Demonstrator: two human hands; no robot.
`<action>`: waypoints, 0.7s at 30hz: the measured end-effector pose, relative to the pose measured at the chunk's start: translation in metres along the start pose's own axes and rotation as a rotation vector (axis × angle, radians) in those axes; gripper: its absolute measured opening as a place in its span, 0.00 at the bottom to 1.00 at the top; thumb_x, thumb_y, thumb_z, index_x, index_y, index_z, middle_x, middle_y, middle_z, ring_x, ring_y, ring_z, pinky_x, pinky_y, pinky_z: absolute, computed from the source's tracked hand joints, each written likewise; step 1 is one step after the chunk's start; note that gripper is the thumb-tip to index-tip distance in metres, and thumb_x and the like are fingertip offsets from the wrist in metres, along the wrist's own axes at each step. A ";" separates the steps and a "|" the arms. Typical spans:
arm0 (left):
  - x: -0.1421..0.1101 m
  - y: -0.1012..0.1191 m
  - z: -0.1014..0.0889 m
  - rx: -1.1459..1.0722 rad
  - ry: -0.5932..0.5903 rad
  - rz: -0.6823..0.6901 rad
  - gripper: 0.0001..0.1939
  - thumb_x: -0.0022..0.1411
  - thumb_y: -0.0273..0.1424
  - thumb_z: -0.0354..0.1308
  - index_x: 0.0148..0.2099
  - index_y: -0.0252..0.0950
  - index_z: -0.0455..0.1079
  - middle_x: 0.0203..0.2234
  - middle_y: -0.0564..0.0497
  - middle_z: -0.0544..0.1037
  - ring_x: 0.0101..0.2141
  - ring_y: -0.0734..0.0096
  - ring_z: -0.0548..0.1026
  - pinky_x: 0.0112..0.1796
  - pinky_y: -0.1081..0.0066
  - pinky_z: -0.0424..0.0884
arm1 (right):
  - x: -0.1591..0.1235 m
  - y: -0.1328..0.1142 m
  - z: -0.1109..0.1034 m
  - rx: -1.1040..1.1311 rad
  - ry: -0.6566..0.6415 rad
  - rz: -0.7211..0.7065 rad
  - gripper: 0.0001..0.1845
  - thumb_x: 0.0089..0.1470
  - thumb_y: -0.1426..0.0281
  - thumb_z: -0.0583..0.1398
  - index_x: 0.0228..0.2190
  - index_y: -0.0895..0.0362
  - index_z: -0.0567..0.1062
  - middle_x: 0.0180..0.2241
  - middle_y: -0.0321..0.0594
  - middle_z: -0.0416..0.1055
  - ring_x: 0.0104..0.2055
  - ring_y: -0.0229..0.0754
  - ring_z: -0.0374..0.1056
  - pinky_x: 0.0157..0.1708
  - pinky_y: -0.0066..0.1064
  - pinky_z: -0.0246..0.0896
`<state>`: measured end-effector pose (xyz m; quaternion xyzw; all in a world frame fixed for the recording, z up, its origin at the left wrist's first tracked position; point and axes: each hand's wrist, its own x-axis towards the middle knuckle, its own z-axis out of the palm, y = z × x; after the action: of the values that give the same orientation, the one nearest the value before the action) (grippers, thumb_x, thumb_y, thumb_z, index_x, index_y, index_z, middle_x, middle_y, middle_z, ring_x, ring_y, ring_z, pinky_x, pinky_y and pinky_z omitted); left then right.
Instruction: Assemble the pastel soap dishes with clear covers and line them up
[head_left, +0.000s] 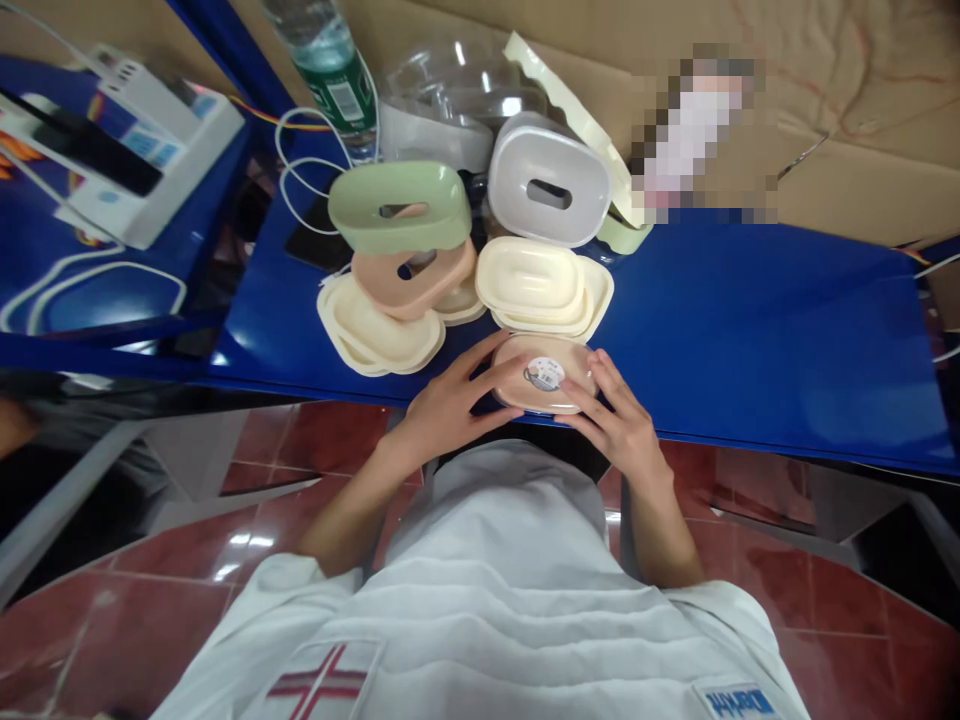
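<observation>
A peach plastic box [514,378] with rounded corners and a round printed sticker [544,374] on top lies at the table's near edge. My left hand [457,400] holds its left side, fingers spread over the rim and top. From the right, my right hand [619,420] grips the same box, with fingertips on the top near the sticker and along the side. Just behind it are stacked cream oval trays [529,278]. To the left, a peach slotted cover [382,280] rests on more cream trays [352,335], below a green slotted cover [360,205].
A grey slotted cover [517,170], clear plastic pieces [435,85] and a cream strip-like piece [555,85] stand behind. A water bottle [341,90], white cable and power strip [180,160] are at left. Blue table surface [765,330] extends right.
</observation>
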<state>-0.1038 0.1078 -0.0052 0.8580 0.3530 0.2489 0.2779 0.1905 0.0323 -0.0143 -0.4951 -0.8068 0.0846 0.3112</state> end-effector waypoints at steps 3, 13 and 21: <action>-0.001 -0.001 0.000 0.005 0.006 -0.006 0.34 0.74 0.45 0.63 0.77 0.52 0.60 0.77 0.44 0.59 0.70 0.49 0.70 0.65 0.53 0.74 | 0.000 -0.002 0.002 -0.012 0.022 -0.009 0.44 0.63 0.70 0.71 0.72 0.34 0.62 0.78 0.30 0.51 0.77 0.58 0.56 0.75 0.54 0.62; -0.001 -0.005 0.001 -0.012 0.069 0.049 0.34 0.73 0.44 0.65 0.75 0.50 0.63 0.74 0.41 0.63 0.70 0.49 0.69 0.67 0.51 0.72 | 0.008 -0.002 0.002 0.026 0.018 -0.012 0.44 0.64 0.69 0.70 0.73 0.34 0.61 0.78 0.36 0.52 0.78 0.62 0.54 0.73 0.62 0.63; -0.003 0.001 -0.002 -0.015 0.052 -0.002 0.37 0.74 0.44 0.63 0.78 0.49 0.55 0.73 0.40 0.66 0.69 0.51 0.71 0.62 0.54 0.78 | -0.028 0.018 -0.046 -0.048 0.056 0.156 0.32 0.67 0.68 0.67 0.69 0.41 0.70 0.76 0.41 0.58 0.73 0.57 0.64 0.72 0.52 0.66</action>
<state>-0.1065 0.1054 -0.0043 0.8488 0.3592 0.2735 0.2751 0.2400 0.0092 0.0028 -0.5660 -0.7585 0.0754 0.3141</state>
